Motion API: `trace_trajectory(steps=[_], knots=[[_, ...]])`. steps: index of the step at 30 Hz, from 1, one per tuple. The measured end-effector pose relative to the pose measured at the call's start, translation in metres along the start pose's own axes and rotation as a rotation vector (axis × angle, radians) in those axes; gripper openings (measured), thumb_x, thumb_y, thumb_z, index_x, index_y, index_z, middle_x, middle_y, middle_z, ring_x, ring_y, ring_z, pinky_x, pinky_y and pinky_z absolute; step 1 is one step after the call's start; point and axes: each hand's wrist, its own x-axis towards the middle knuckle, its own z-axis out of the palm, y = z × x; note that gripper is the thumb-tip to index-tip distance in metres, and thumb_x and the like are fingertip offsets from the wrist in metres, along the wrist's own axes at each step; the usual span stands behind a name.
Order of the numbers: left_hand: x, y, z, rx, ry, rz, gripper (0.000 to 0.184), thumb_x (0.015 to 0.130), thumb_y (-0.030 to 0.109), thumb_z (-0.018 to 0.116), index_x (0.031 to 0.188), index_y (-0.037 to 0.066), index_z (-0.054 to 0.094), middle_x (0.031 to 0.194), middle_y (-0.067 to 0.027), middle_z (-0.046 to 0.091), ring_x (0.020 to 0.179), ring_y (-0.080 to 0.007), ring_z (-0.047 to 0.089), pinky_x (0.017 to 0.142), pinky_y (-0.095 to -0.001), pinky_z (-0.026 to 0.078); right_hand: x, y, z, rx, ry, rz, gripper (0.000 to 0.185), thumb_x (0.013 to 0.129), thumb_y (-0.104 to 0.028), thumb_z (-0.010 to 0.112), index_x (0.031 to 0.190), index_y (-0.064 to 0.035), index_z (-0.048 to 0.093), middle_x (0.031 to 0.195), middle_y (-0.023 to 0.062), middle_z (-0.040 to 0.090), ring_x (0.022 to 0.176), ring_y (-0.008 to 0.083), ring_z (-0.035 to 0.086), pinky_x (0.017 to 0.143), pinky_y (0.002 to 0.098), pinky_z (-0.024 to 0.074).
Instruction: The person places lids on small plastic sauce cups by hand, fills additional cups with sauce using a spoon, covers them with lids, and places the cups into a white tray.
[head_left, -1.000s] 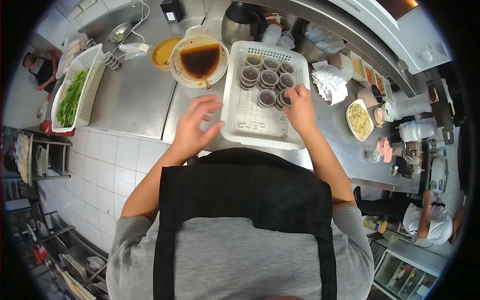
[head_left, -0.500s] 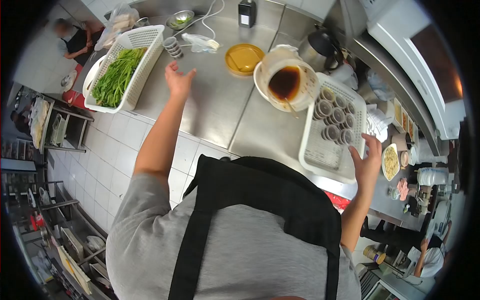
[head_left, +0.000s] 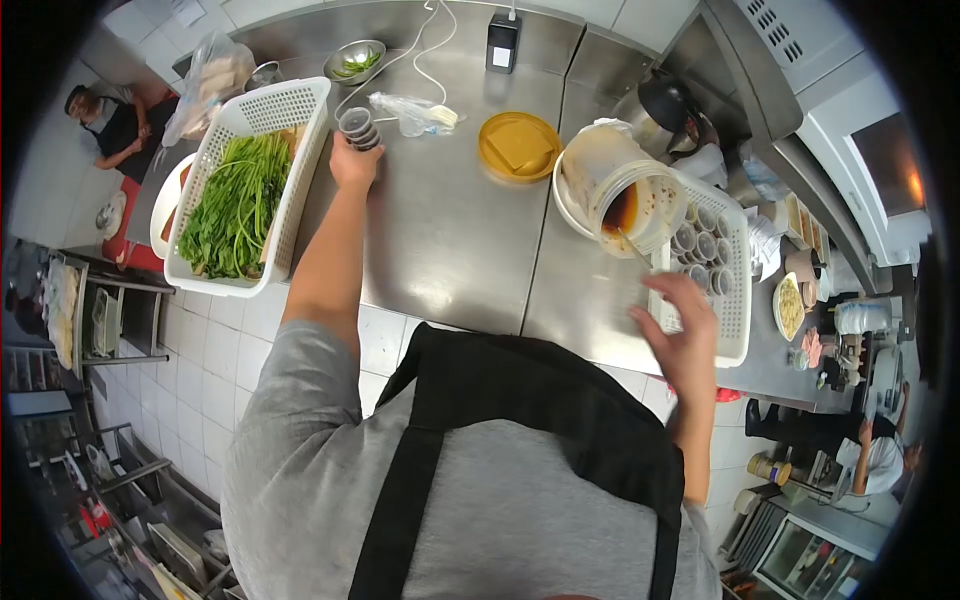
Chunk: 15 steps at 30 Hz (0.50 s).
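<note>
My left hand (head_left: 354, 160) is wrapped round the lower part of a stack of small clear cups (head_left: 358, 127), beside a white basket (head_left: 312, 125) of leafy greens (head_left: 240, 200). My right hand (head_left: 680, 318) has its fingers apart and holds nothing, over the front left part of a second white basket (head_left: 737, 335). Several lidded cups of dark contents (head_left: 706, 245) stand in that basket. To its left, a tub (head_left: 645, 195) with brown liquid and a spoon leans tilted over a white bowl (head_left: 563, 195).
A yellow lid (head_left: 519, 146), a plastic bag (head_left: 415, 114), a white cable and a black box (head_left: 503, 43) lie across the steel counter (head_left: 450, 240). A metal bowl (head_left: 353, 62) sits behind. One person stands far left, another at lower right.
My left hand has travelled left across the counter and closed round the cup stack. My right hand has come off the cups, fingers apart. The view has swung left; the tub now tilts.
</note>
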Motion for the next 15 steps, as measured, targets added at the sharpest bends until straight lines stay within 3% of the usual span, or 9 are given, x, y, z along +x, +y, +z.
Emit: trace_trajectory(steps=[4,5,9,10,12,15], knots=[[-0.062,0.027,-0.034,-0.12,-0.213,0.04,0.058,0.065,0.009,0.082,0.116,0.004,0.054,0.105,-0.0113,0.068,0.098,-0.0202,0.065,0.084,-0.0335,0.05,0.044,-0.029,0.063,0.119,-0.193,-0.248,0.038,0.072,-0.011,0.077,0.106,-0.0068,0.062,0.106,0.0143,0.061,0.098,0.0342,0.06,0.082,0.0396,0.0501],[-0.066,-0.012,-0.013,-0.334,-0.26,0.148,0.054,0.067,0.005,0.08,0.115,0.003,0.054,0.104,-0.0093,0.067,0.094,-0.0165,0.064,0.081,-0.031,0.051,0.05,-0.034,0.082,0.117,-0.224,-0.271,0.039,0.072,-0.011,0.077,0.107,-0.0073,0.061,0.111,0.0139,0.06,0.1,0.0334,0.06,0.084,0.0395,0.05],[-0.164,0.027,-0.037,-0.408,-0.496,0.219,0.052,0.067,0.007,0.081,0.113,0.004,0.056,0.102,-0.0081,0.066,0.091,-0.0179,0.064,0.079,-0.032,0.051,0.065,-0.042,0.145,0.168,-0.252,-0.411,0.037,0.075,-0.016,0.074,0.108,-0.0098,0.058,0.126,0.0136,0.052,0.112,0.0361,0.053,0.089,0.041,0.049],[-0.187,0.055,-0.054,-0.219,-0.555,0.18,0.05,0.068,0.009,0.08,0.112,0.005,0.057,0.1,-0.0072,0.066,0.088,-0.0166,0.063,0.075,-0.0312,0.051,0.061,-0.042,0.149,0.133,-0.261,-0.381,0.036,0.075,-0.016,0.074,0.107,-0.0099,0.059,0.125,0.0136,0.052,0.113,0.0359,0.052,0.089,0.0411,0.0486],[-0.217,0.05,-0.047,-0.189,-0.601,0.202,0.048,0.067,0.012,0.081,0.109,0.005,0.057,0.094,-0.0064,0.065,0.083,-0.0159,0.062,0.073,-0.0309,0.05,0.051,-0.043,0.15,0.081,-0.283,-0.336,0.034,0.074,-0.015,0.074,0.104,-0.01,0.059,0.125,0.0135,0.052,0.113,0.0355,0.051,0.09,0.0413,0.0478],[-0.251,0.071,-0.052,-0.349,-0.73,0.209,0.051,0.066,0.013,0.082,0.11,0.005,0.056,0.098,-0.0073,0.065,0.088,-0.0147,0.062,0.076,-0.0304,0.05,0.031,-0.031,0.135,0.112,-0.377,-0.241,0.032,0.07,-0.011,0.075,0.098,-0.0099,0.059,0.122,0.0136,0.053,0.111,0.0355,0.052,0.09,0.0434,0.0471]])
